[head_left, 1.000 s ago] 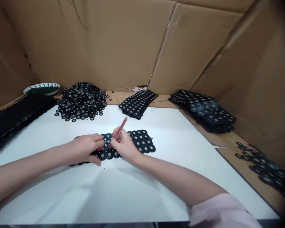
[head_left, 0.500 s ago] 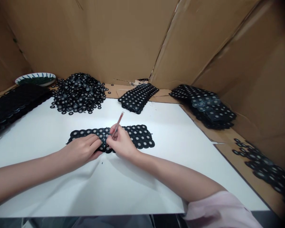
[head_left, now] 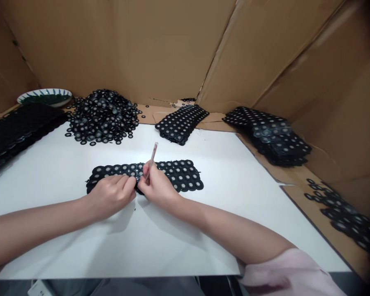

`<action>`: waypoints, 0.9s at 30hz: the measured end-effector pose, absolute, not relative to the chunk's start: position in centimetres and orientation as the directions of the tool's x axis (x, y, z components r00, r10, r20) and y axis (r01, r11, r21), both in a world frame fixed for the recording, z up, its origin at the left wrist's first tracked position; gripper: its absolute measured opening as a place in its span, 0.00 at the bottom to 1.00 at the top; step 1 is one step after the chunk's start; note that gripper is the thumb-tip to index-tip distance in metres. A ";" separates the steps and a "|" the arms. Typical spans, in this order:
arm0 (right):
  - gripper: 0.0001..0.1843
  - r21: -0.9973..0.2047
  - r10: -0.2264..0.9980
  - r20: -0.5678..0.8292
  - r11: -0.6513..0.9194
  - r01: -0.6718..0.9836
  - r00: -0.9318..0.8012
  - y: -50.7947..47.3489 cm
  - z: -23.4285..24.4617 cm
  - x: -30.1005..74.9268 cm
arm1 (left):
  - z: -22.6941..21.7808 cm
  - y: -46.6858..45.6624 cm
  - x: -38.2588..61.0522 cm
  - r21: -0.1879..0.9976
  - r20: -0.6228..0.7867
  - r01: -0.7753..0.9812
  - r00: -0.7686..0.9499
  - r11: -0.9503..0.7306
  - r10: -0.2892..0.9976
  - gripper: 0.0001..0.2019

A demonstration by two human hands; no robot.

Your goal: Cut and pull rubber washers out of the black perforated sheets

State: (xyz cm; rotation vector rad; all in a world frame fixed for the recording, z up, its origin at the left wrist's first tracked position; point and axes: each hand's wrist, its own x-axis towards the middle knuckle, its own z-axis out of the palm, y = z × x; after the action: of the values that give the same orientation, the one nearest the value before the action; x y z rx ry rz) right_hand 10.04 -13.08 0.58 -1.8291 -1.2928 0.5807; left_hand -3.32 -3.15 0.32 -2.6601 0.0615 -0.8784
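Black mat of discs lies flat on the white tabletop

From here I see the left hand curled over the mat's near side; I can't tell whether its hidden fingertips pinch anything. Just beside it, at the mat's middle, the right hand grips a slim, pen-like tool, its top end up. The mat shows beyond the left knuckles and stretches rightward past the right hand.
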 end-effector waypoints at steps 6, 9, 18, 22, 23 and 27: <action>0.07 -0.970 0.838 0.085 -0.053 0.237 0.539 -12.5 0.7 10.5 | 1.7 -2.3 -4.6 0.136 0.203 0.133 0.966 -0.982 0.159 0.08; 0.07 -0.954 0.851 0.106 -0.059 0.293 0.514 -12.3 0.9 10.8 | 2.2 -2.1 -4.8 0.267 0.108 0.213 0.962 -0.940 0.249 0.09; 0.06 -0.931 0.871 0.118 -0.071 0.359 0.477 -12.4 0.9 10.6 | 1.0 -1.9 -4.7 -0.007 0.308 0.109 0.946 -0.994 0.101 0.08; 0.07 -0.944 0.884 0.096 -0.065 0.324 0.457 -12.2 0.5 10.6 | 0.6 -0.9 -4.5 -0.209 0.374 -0.042 0.920 -0.977 -0.120 0.10; 0.07 -0.946 0.885 0.090 -0.067 0.316 0.457 -12.2 0.4 10.6 | 0.7 -0.5 -4.4 -0.201 0.357 -0.080 0.922 -0.976 -0.149 0.10; 0.07 -0.950 0.880 0.081 -0.074 0.304 0.467 -12.2 0.4 10.5 | 1.3 1.3 -3.8 -0.116 0.304 -0.210 0.923 -0.971 -0.236 0.09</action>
State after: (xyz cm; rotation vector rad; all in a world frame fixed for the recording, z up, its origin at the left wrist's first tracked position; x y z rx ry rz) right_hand 10.48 -12.23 0.38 -1.6266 -1.0447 0.6606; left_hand -3.82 1.28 1.29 -3.0006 0.3487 -0.4893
